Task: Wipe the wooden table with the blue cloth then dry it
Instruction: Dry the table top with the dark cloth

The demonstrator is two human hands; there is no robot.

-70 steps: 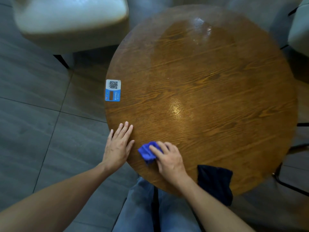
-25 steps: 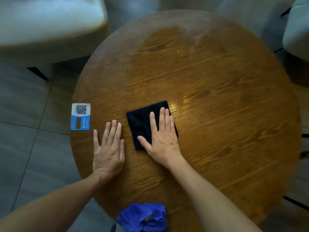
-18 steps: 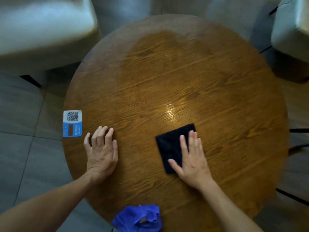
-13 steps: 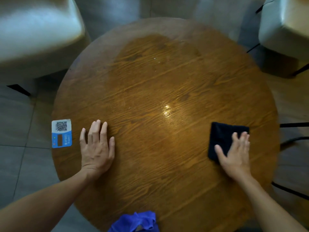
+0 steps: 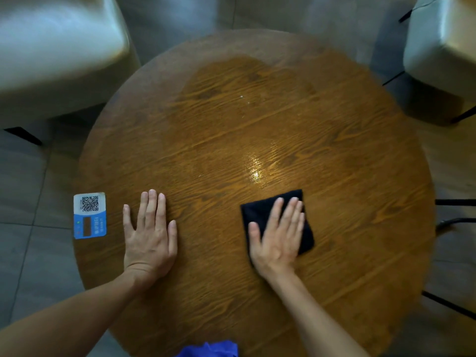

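A round wooden table seen from above. The right hand presses flat, fingers open, on a folded dark square cloth, likely drying. The left hand lies open on the wood, probably bracing. The crumpled blue cloth sits at the near edge (set aside).

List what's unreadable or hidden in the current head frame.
- blue cloth: cut off by the bottom edge, head view.
- dark cloth: largely covered by the right hand.
- QR sticker: print too small to read.
- chairs: blurred, cropped by edges.
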